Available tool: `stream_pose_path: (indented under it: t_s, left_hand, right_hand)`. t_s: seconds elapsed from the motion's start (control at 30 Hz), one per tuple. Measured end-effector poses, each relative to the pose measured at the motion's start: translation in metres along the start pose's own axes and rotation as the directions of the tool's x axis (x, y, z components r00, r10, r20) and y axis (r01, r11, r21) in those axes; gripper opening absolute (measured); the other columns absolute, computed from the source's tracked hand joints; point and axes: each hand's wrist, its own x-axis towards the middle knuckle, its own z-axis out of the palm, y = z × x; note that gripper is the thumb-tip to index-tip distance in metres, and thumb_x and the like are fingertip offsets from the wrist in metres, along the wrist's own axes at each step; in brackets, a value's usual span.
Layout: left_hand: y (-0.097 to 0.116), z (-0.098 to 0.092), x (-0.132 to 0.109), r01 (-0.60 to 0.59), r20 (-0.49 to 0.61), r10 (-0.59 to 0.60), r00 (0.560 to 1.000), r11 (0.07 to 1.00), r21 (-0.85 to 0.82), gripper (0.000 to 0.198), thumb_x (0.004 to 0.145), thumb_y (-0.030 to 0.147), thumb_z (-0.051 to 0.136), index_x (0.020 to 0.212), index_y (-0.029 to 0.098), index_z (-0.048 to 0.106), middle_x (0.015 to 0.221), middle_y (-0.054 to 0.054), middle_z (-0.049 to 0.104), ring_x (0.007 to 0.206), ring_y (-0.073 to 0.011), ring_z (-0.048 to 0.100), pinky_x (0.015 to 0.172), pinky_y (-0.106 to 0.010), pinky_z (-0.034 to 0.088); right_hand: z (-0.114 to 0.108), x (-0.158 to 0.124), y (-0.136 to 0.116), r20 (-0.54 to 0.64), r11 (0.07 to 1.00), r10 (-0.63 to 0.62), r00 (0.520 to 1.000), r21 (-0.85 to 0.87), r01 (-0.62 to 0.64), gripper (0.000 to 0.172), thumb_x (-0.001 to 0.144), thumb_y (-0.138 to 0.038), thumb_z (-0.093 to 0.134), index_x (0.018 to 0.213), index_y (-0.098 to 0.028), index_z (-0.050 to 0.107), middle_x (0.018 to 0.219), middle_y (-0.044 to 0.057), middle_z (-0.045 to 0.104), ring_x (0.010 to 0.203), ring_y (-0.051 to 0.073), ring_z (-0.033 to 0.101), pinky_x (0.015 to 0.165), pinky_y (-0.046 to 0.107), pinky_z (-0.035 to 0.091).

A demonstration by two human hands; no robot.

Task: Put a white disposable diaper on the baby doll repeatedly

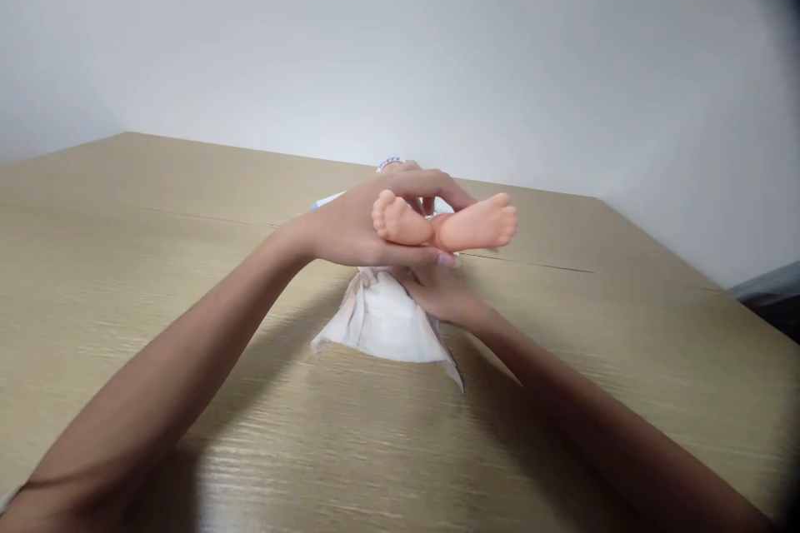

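A baby doll lies on the wooden table (125, 266), and its two bare feet (481, 223) point up toward me. My left hand (356, 225) is closed round the doll's ankles and holds the legs lifted. A white diaper (387, 325) lies spread on the table under the doll's bottom. My right hand (437, 287) reaches in beneath the raised legs and rests against the diaper; its fingers are hidden behind the doll and the diaper. The doll's body is mostly hidden behind my left hand.
A plain white wall (400, 58) rises just behind the table's far edge. A seam (537, 264) runs across the tabletop near the doll. The table's right edge (750, 312) drops off to a dark floor.
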Motion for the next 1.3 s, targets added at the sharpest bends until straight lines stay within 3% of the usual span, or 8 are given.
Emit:
stream_pose_path:
  t_s: [0.13, 0.27, 0.47, 0.67, 0.77, 0.87, 1.0, 1.3]
  left_hand:
    - [-0.003, 0.003, -0.003, 0.038, 0.021, -0.037, 0.999, 0.999, -0.027, 0.038, 0.090, 0.033, 0.087, 0.125, 0.025, 0.074, 0.129, -0.005, 0.076, 0.116, -0.0231, 0.067, 0.100, -0.039, 0.053]
    - [-0.005, 0.010, -0.006, 0.072, 0.015, -0.071, 0.997, 0.996, -0.052, 0.039, 0.089, 0.036, 0.088, 0.124, 0.025, 0.075, 0.123, -0.006, 0.077, 0.107, -0.0220, 0.068, 0.092, -0.037, 0.053]
    - [-0.005, 0.028, -0.010, 0.089, 0.063, -0.085, 0.994, 0.994, -0.060, 0.036, 0.087, 0.035, 0.090, 0.119, 0.027, 0.077, 0.117, -0.005, 0.077, 0.111, -0.0239, 0.068, 0.101, -0.040, 0.053]
    - [0.005, 0.037, -0.030, 0.127, 0.039, -0.126, 0.991, 0.991, -0.045, 0.041, 0.089, 0.038, 0.090, 0.126, 0.029, 0.075, 0.133, -0.006, 0.076, 0.126, -0.0267, 0.067, 0.110, -0.043, 0.053]
    - [0.010, 0.027, -0.052, 0.259, 0.026, -0.259, 0.965, 0.966, 0.019, 0.052, 0.088, 0.046, 0.090, 0.133, 0.027, 0.071, 0.137, -0.008, 0.073, 0.128, -0.0283, 0.066, 0.109, -0.042, 0.055]
    - [0.006, 0.012, -0.079, 0.324, 0.035, -0.336, 0.941, 0.928, 0.183, 0.044, 0.092, 0.050, 0.085, 0.128, 0.027, 0.073, 0.132, -0.007, 0.074, 0.121, -0.0287, 0.068, 0.107, -0.045, 0.056]
    - [-0.019, 0.003, -0.116, 0.188, 0.125, -0.218, 0.968, 0.959, 0.212, 0.028, 0.098, 0.039, 0.079, 0.123, 0.027, 0.078, 0.136, -0.010, 0.074, 0.130, -0.0302, 0.066, 0.117, -0.050, 0.052]
    - [-0.052, 0.028, -0.160, 0.131, 0.183, -0.183, 0.966, 0.956, 0.264, 0.049, 0.101, 0.013, 0.065, 0.145, 0.034, 0.073, 0.151, -0.009, 0.071, 0.157, -0.0321, 0.050, 0.127, -0.060, 0.048]
  right_hand:
    - [-0.018, -0.050, -0.002, 0.024, 0.999, 0.022, 0.999, 0.026, -0.023, 0.042, 0.117, -0.045, 0.045, 0.154, -0.033, 0.059, 0.160, 0.006, 0.062, 0.154, 0.033, 0.052, 0.131, 0.063, 0.040]
    - [-0.034, -0.087, 0.005, -0.131, 1.000, 0.010, 0.991, 0.002, -0.010, 0.044, 0.113, -0.041, 0.057, 0.156, -0.032, 0.056, 0.154, 0.008, 0.065, 0.146, 0.033, 0.059, 0.125, 0.061, 0.047]
    - [-0.040, -0.081, -0.015, -0.390, 0.996, -0.086, 0.917, 0.001, 0.094, 0.059, 0.105, -0.041, 0.073, 0.157, -0.031, 0.050, 0.152, 0.012, 0.063, 0.142, 0.035, 0.060, 0.122, 0.058, 0.052]
    - [-0.042, -0.058, -0.048, -0.314, 0.981, -0.078, 0.946, 0.145, 0.129, 0.041, 0.101, -0.036, 0.072, 0.140, -0.028, 0.060, 0.139, 0.011, 0.071, 0.128, 0.033, 0.069, 0.110, 0.053, 0.061]
    - [-0.059, -0.059, -0.048, -0.228, 0.959, -0.172, 0.958, 0.181, 0.216, 0.035, 0.103, -0.027, 0.063, 0.138, -0.027, 0.064, 0.139, 0.009, 0.073, 0.131, 0.030, 0.070, 0.115, 0.049, 0.057]
    - [-0.074, -0.072, -0.036, -0.123, 0.940, -0.294, 0.948, 0.140, 0.310, 0.039, 0.106, -0.021, 0.052, 0.141, -0.028, 0.066, 0.147, 0.008, 0.070, 0.141, 0.028, 0.064, 0.120, 0.048, 0.052]
    - [-0.072, -0.093, -0.008, 0.020, 0.917, -0.398, 0.917, 0.009, 0.398, 0.040, 0.109, -0.021, 0.047, 0.142, -0.028, 0.068, 0.151, 0.009, 0.069, 0.148, 0.028, 0.060, 0.119, 0.051, 0.052]
    - [-0.058, -0.101, 0.011, 0.071, 0.939, -0.340, 0.938, -0.029, 0.343, 0.043, 0.109, -0.014, 0.045, 0.136, -0.031, 0.074, 0.147, 0.006, 0.073, 0.149, 0.025, 0.061, 0.123, 0.051, 0.052]
